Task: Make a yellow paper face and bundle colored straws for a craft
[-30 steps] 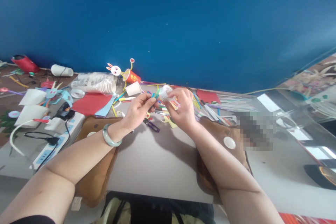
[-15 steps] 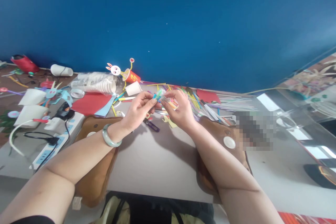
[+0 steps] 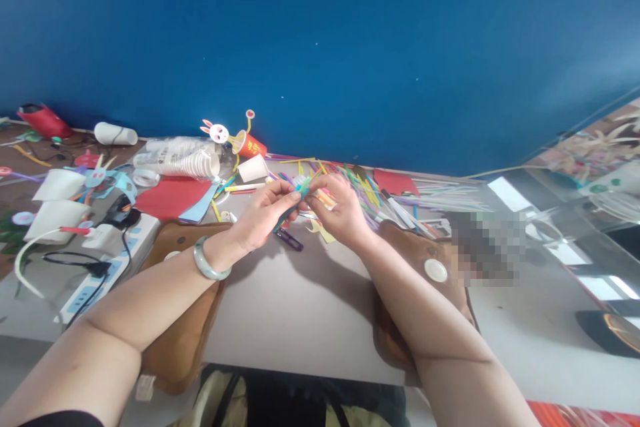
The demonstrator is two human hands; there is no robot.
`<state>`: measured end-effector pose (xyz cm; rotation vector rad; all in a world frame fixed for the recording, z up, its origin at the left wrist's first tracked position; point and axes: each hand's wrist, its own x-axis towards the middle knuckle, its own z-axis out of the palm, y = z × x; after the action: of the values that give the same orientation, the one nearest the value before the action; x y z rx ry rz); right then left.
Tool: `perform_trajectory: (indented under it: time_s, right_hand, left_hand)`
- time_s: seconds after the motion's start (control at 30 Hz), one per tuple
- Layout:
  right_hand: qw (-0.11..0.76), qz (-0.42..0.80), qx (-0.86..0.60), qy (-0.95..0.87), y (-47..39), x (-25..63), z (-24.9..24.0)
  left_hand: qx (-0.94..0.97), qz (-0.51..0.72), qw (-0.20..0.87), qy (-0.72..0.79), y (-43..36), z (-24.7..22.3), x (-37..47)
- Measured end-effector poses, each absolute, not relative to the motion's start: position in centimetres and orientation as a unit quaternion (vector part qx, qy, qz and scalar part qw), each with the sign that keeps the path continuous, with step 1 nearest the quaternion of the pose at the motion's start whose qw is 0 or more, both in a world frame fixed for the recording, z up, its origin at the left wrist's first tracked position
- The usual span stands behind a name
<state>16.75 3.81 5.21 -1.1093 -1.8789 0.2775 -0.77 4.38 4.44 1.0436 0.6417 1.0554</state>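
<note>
My left hand point(image 3: 265, 213), with a pale jade bangle on its wrist, is closed in a pinch around a small thin blue and green piece point(image 3: 303, 191). Its exact kind is too small to make out, and my fingers hide part of it. On the other side, my right hand point(image 3: 341, 209) is closed too, thumb and fingertips together at the end of the piece. Both hands hover above the table's middle, fingertips almost meeting. Just below them lies a dark purple-handled tool point(image 3: 290, 240), near a pale yellow paper scrap point(image 3: 324, 232).
Colourful straws and sticks point(image 3: 370, 190) are strewn along the blue wall. Stacked paper cups point(image 3: 183, 161), a rabbit-faced cup figure point(image 3: 250, 145) and red paper point(image 3: 173, 195) lie back left. A power strip point(image 3: 107, 263) with cords sits left. Brown cushions point(image 3: 175, 320) lie under both forearms.
My right fingertips have drawn together into a tighter pinch. The blue and green piece has turned a little, and more of its darker blue length shows along my left fingers.
</note>
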Motion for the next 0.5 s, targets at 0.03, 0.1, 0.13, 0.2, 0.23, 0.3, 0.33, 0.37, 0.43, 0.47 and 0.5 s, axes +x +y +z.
perform_trajectory:
  time_s: [0.03, 0.1, 0.13, 0.2, 0.23, 0.3, 0.33, 0.37, 0.43, 0.47, 0.5]
  right_hand:
    - [0.452, 0.112, -0.451, -0.761, 3.77, 16.73, 5.27]
    - [0.451, 0.111, -0.451, -0.762, 3.70, 16.70, 5.39]
    - [0.450, 0.111, -0.449, -0.763, 3.67, 16.70, 5.43]
    - [0.451, 0.112, -0.446, -0.765, 3.65, 16.71, 5.48]
    - [0.450, 0.112, -0.446, -0.766, 3.65, 16.73, 5.48]
    - [0.449, 0.114, -0.445, -0.766, 3.71, 16.78, 5.43]
    - [0.450, 0.116, -0.444, -0.766, 3.75, 16.81, 5.39]
    - [0.450, 0.116, -0.443, -0.767, 3.79, 16.83, 5.34]
    - [0.454, 0.116, -0.443, -0.765, 3.89, 16.87, 5.27]
    - [0.456, 0.117, -0.445, -0.762, 3.92, 16.88, 5.25]
    - [0.458, 0.117, -0.447, -0.759, 3.95, 16.88, 5.24]
  left_hand:
    - [0.469, 0.472, 0.690, 0.285, 4.42, 4.36, -0.77]
    - [0.473, 0.475, 0.687, 0.281, 4.48, 4.21, -0.77]
    - [0.474, 0.476, 0.686, 0.280, 4.51, 4.15, -0.77]
    - [0.476, 0.479, 0.682, 0.280, 4.53, 4.06, -0.76]
    - [0.477, 0.479, 0.682, 0.281, 4.54, 4.03, -0.75]
    - [0.477, 0.477, 0.682, 0.283, 4.55, 3.99, -0.72]
    - [0.476, 0.474, 0.684, 0.284, 4.55, 3.97, -0.72]
    - [0.474, 0.470, 0.687, 0.286, 4.56, 3.97, -0.72]
    - [0.467, 0.462, 0.696, 0.289, 4.58, 4.01, -0.76]
    - [0.463, 0.457, 0.702, 0.290, 4.60, 4.05, -0.80]
    - [0.458, 0.453, 0.708, 0.290, 4.61, 4.10, -0.85]
